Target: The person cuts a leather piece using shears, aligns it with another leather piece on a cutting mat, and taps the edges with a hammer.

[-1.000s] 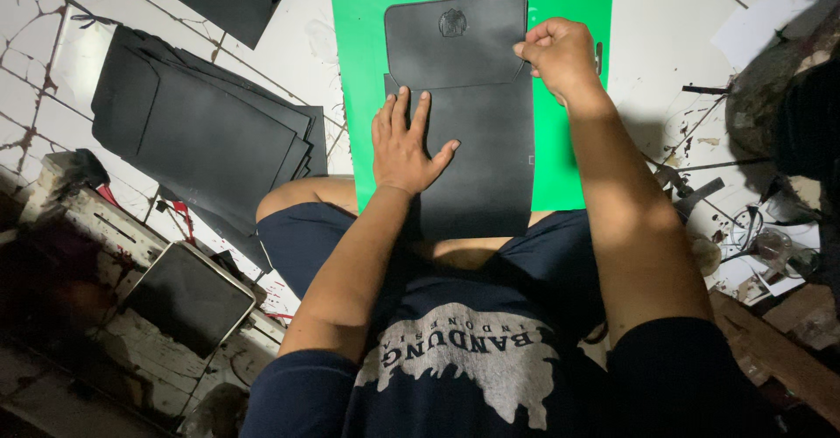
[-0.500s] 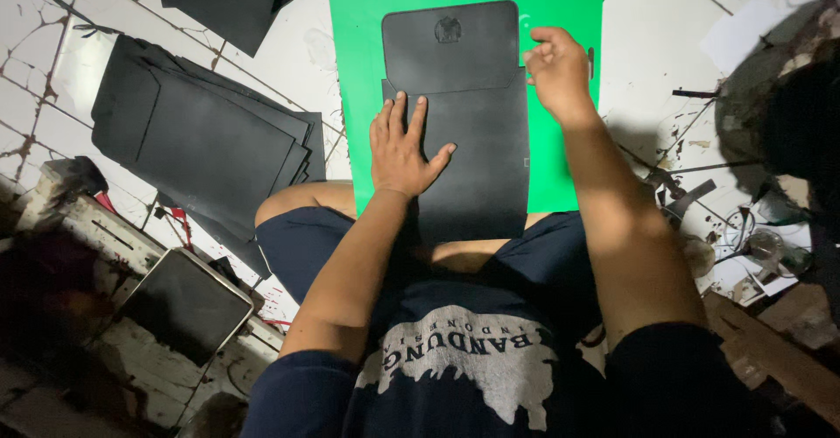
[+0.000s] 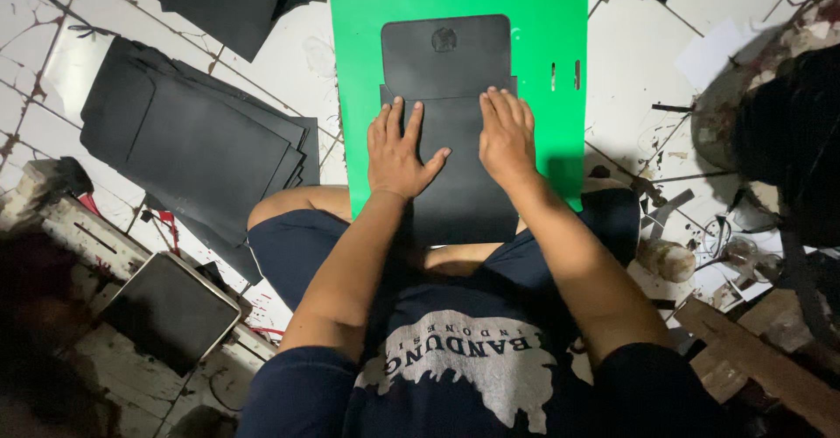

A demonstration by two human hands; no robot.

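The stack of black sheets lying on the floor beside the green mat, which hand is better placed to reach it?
Probably the left hand. Both hands press flat on the black sleeve on the green mat, but the stack of black sheets lies on the left; the right hand would have to cross over.

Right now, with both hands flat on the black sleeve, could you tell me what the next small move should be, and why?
Probably slide both palms outward to press it flat: the left hand and right hand rest side by side on the black sleeve, atop the green mat.

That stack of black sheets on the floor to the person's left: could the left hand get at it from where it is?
Probably yes. The left hand lies flat on the black sleeve, and only bare tile separates it from the stack of black sheets.
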